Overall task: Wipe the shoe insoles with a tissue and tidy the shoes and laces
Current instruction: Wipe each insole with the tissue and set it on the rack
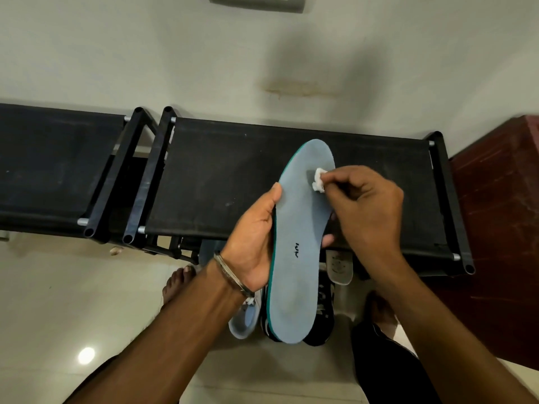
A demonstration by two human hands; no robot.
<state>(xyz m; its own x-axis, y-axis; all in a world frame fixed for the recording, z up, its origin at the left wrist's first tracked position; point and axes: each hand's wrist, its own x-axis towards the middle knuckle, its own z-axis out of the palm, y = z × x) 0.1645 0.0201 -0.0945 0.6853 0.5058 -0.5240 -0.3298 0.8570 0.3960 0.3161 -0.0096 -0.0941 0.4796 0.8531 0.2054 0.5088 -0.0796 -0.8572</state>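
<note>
Left hand is gripping the insole mid-length, holding it above the bench; right hand is pinching a wadded tissue against the forefoot. Insole looks light and floppy, so supporting the middle is limiting flex

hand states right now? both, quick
Left hand: closed around the grey insole, holding it up.
Right hand: closed, pinching a white tissue against the insole.

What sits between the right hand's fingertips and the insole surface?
A small wad of white tissue, pinched by the right hand and pressed against the grey insole, in the head view.
</note>
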